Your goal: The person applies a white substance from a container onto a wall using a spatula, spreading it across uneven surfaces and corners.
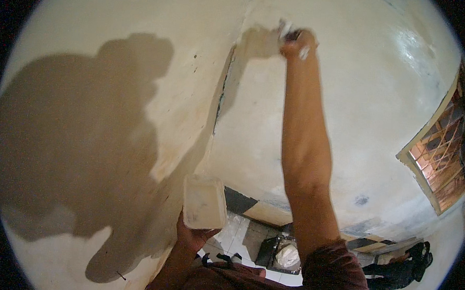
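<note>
Stretched high and forward, my right hand (302, 43) is closed around a tool with a dark handle and a white-smeared head (285, 29). Blur hides the tool's exact kind. White smears also show on that hand. The tool is close to the pale wall (259, 125), just right of the inner corner; whether it touches the wall I cannot tell. Low in front of me, my left hand (194, 237) grips a pale rectangular plastic tub (204, 203) from below. Whitish residue coats the inside of the tub.
A dark, rough crack (224, 87) runs down the wall corner. On the tiled floor (231, 230) stands a black crate (265, 251) with a white bundle (288, 256). At right are a grilled window (440, 149) and a dark shape (401, 269), possibly hanging clothes. My shadow covers the left wall.
</note>
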Demonstrator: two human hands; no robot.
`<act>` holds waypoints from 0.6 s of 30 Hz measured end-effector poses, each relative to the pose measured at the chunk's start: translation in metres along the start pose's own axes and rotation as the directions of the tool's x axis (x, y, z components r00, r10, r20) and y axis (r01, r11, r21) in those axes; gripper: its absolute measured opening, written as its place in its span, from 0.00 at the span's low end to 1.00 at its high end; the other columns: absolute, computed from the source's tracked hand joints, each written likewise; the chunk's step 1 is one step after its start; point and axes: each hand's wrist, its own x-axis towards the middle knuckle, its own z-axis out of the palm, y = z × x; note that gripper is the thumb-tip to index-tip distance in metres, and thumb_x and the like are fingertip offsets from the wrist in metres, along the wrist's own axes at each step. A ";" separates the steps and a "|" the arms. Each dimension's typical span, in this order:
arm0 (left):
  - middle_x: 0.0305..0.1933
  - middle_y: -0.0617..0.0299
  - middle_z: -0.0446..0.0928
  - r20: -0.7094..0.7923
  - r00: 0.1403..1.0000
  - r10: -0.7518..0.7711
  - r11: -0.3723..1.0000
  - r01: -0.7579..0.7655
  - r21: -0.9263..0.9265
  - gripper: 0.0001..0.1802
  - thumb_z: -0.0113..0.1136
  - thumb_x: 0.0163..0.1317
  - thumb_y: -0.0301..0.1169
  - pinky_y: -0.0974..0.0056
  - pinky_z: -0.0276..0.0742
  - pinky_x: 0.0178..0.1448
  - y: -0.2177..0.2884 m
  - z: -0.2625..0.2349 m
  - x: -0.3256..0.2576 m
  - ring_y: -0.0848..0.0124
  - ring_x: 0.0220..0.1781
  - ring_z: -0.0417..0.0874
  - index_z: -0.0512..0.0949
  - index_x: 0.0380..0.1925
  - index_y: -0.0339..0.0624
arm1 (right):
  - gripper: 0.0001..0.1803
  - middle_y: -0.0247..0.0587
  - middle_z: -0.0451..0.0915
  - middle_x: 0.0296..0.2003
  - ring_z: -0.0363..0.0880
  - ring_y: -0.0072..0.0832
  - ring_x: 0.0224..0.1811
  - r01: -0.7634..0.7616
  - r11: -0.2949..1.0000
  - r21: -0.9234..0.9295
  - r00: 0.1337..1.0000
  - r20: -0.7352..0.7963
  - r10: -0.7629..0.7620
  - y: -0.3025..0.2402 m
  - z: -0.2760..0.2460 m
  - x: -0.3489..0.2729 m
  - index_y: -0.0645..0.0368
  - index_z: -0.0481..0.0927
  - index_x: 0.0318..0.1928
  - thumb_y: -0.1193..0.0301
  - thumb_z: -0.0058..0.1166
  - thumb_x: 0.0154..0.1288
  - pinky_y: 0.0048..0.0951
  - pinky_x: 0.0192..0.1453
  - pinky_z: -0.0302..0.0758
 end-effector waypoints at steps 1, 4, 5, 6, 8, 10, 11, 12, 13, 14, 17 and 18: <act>0.59 0.51 0.70 -0.018 1.000 0.007 1.000 -0.006 0.026 0.34 0.43 0.61 0.59 0.38 0.76 0.53 0.002 -0.001 -0.001 0.50 0.58 0.75 0.66 0.61 0.50 | 0.10 0.42 0.76 0.27 0.74 0.33 0.29 0.052 0.981 -0.188 0.996 -0.055 -0.064 -0.028 -0.030 0.004 0.61 0.74 0.35 0.67 0.54 0.58 0.38 0.36 0.74; 0.59 0.51 0.71 0.039 0.999 -0.019 0.999 0.021 -0.050 0.34 0.43 0.62 0.59 0.39 0.77 0.53 -0.001 0.003 0.002 0.51 0.58 0.75 0.66 0.61 0.49 | 0.08 0.42 0.70 0.22 0.71 0.35 0.22 0.239 0.918 -0.316 0.923 -0.221 -0.316 -0.063 -0.101 0.004 0.62 0.71 0.26 0.71 0.52 0.59 0.35 0.26 0.72; 0.59 0.51 0.71 0.042 0.999 -0.025 0.998 0.028 -0.061 0.34 0.42 0.62 0.59 0.39 0.77 0.53 -0.001 0.003 0.003 0.51 0.58 0.75 0.66 0.61 0.49 | 0.08 0.42 0.72 0.24 0.73 0.36 0.25 0.261 0.864 -0.430 0.888 -0.245 -0.390 -0.068 -0.110 0.001 0.61 0.72 0.28 0.70 0.53 0.59 0.36 0.28 0.73; 0.59 0.51 0.71 0.045 0.999 -0.031 0.997 0.034 -0.071 0.35 0.42 0.62 0.59 0.39 0.78 0.52 0.000 0.000 0.005 0.51 0.58 0.75 0.66 0.61 0.49 | 0.08 0.43 0.75 0.26 0.75 0.37 0.27 0.271 0.798 -0.538 0.847 -0.260 -0.463 -0.072 -0.117 -0.003 0.61 0.74 0.30 0.68 0.54 0.58 0.37 0.31 0.74; 0.59 0.51 0.71 0.060 0.997 -0.044 0.996 0.048 -0.076 0.35 0.42 0.61 0.60 0.39 0.78 0.51 -0.003 0.001 0.007 0.51 0.58 0.75 0.66 0.61 0.50 | 0.10 0.44 0.79 0.29 0.80 0.38 0.33 0.249 0.622 -0.742 0.750 -0.259 -0.609 -0.078 -0.135 -0.015 0.60 0.78 0.33 0.65 0.56 0.56 0.39 0.36 0.76; 0.59 0.51 0.71 0.061 0.998 -0.036 0.998 0.039 -0.055 0.35 0.41 0.61 0.61 0.39 0.78 0.51 -0.002 0.002 0.008 0.51 0.58 0.76 0.67 0.60 0.50 | 0.15 0.47 0.82 0.31 0.82 0.39 0.35 0.303 0.740 -0.600 0.696 -0.391 -0.602 -0.085 -0.136 -0.038 0.61 0.79 0.36 0.62 0.57 0.56 0.40 0.40 0.77; 0.59 0.51 0.71 0.061 0.998 -0.033 0.997 0.037 -0.063 0.35 0.41 0.61 0.61 0.39 0.78 0.51 0.003 -0.002 0.007 0.51 0.58 0.75 0.67 0.60 0.51 | 0.18 0.48 0.82 0.31 0.82 0.39 0.34 0.378 0.874 -0.304 0.711 -0.510 -0.485 -0.092 -0.122 -0.061 0.63 0.80 0.38 0.60 0.57 0.56 0.39 0.40 0.77; 0.59 0.52 0.71 0.068 0.997 -0.038 0.997 0.043 -0.070 0.35 0.41 0.61 0.61 0.39 0.78 0.51 0.006 -0.005 0.008 0.51 0.58 0.75 0.67 0.60 0.51 | 0.21 0.50 0.82 0.31 0.82 0.39 0.34 0.429 0.903 0.016 0.738 -0.583 -0.340 -0.098 -0.117 -0.074 0.65 0.80 0.39 0.58 0.57 0.56 0.38 0.41 0.77; 0.59 0.52 0.71 0.076 0.996 -0.042 0.996 0.048 -0.078 0.35 0.41 0.61 0.61 0.38 0.78 0.51 0.009 -0.008 0.009 0.51 0.58 0.75 0.67 0.60 0.52 | 0.17 0.51 0.82 0.30 0.82 0.45 0.34 0.369 0.815 -0.447 0.548 -0.604 -0.579 -0.095 -0.109 -0.071 0.62 0.80 0.37 0.60 0.56 0.54 0.42 0.41 0.77; 0.60 0.52 0.71 0.074 0.996 -0.047 0.992 0.055 -0.113 0.34 0.41 0.62 0.59 0.37 0.76 0.52 0.009 -0.011 0.010 0.50 0.58 0.75 0.66 0.61 0.51 | 0.15 0.52 0.80 0.31 0.80 0.49 0.33 0.407 0.760 -0.507 0.529 -0.547 -0.648 -0.096 -0.107 -0.080 0.59 0.78 0.38 0.61 0.56 0.56 0.44 0.38 0.77; 0.61 0.51 0.69 0.075 0.996 -0.042 0.984 0.054 -0.169 0.32 0.42 0.63 0.55 0.35 0.73 0.54 0.012 -0.015 0.011 0.47 0.59 0.73 0.64 0.62 0.50 | 0.10 0.47 0.79 0.33 0.81 0.46 0.32 0.478 0.529 -0.701 0.433 -0.336 -0.836 -0.098 -0.103 -0.075 0.56 0.74 0.41 0.68 0.52 0.59 0.43 0.34 0.78; 0.61 0.52 0.69 0.081 0.996 -0.030 0.987 0.043 -0.156 0.32 0.42 0.63 0.55 0.35 0.73 0.54 0.012 -0.013 0.009 0.46 0.58 0.73 0.64 0.62 0.50 | 0.10 0.46 0.79 0.34 0.81 0.46 0.32 0.484 0.465 -0.741 0.404 -0.282 -0.870 -0.098 -0.102 -0.071 0.56 0.74 0.42 0.69 0.52 0.60 0.42 0.33 0.79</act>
